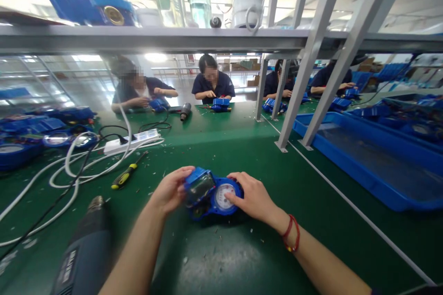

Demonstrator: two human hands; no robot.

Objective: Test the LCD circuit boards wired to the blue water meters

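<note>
A blue water meter [213, 207] with a round white dial lies on the green bench in front of me. My left hand [173, 188] pinches the blue display part [201, 186] with its dark window, which is tilted up at the meter's left side and slightly blurred. Below that part, some of the inside shows, too smeared to make out. My right hand [253, 195] is closed around the meter's right side, thumb resting over the dial. Whether the display part is fully apart from the meter, I cannot tell.
A heat gun [86, 249] lies at the near left, with a yellow-black screwdriver [125, 176], looped cables and a white power strip [133, 141] beyond. Blue meters [44, 124] are piled far left. A blue tray [374, 161] and metal shelf posts [301, 73] stand right. Several co-workers sit opposite.
</note>
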